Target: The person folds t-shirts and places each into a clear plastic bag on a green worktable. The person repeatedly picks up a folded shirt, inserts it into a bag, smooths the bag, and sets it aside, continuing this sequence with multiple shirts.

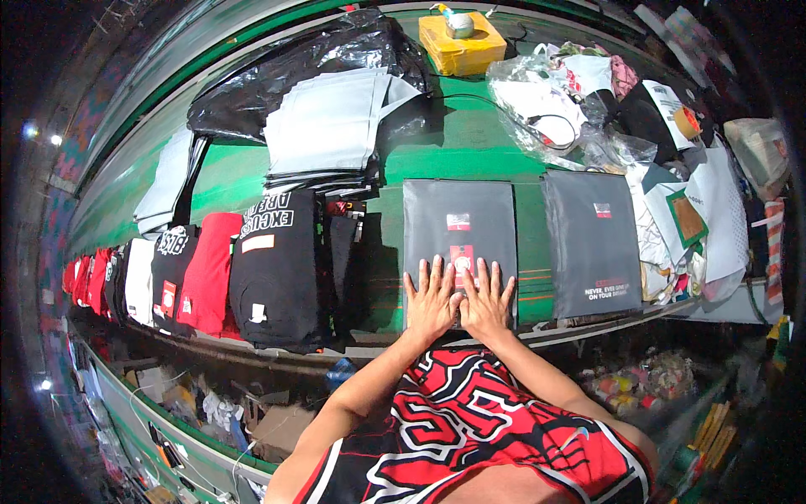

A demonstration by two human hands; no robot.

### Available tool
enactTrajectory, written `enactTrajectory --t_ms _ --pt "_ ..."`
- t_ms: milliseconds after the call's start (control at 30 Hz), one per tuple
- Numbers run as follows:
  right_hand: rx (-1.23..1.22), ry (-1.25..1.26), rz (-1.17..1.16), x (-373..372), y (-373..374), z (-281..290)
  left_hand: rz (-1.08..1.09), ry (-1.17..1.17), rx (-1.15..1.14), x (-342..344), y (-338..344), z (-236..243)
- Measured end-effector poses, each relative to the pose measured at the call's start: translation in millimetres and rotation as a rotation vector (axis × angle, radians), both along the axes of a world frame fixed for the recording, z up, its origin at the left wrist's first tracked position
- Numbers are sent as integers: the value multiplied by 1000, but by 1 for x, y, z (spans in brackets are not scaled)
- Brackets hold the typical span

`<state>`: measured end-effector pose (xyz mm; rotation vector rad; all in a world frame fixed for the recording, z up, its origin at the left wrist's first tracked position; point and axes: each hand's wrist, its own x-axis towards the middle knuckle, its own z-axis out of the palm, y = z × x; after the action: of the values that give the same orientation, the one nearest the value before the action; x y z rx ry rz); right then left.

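Note:
A dark grey plastic garment bag lies flat on the green table in front of me, with a red and white label showing through it. My left hand rests palm down on its near part, fingers spread. Beside it, my right hand is pressed flat on the same bag, its fingers also apart and the thumbs close together. Neither hand grips anything. Just to the right lies a second grey bag, with white and red print near its lower edge.
Folded black and red shirts line the table's near edge on the left. Behind them are a pile of pale grey bags and black plastic sheeting. A yellow box stands at the back. Wrappings and papers clutter the right.

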<state>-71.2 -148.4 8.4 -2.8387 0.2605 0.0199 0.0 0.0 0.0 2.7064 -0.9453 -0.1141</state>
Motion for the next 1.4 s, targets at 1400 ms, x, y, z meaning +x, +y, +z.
enactTrajectory --t_ms 1400 --pt "-79 11 -159 167 -59 -6 146 -78 -37 157 -64 -14"
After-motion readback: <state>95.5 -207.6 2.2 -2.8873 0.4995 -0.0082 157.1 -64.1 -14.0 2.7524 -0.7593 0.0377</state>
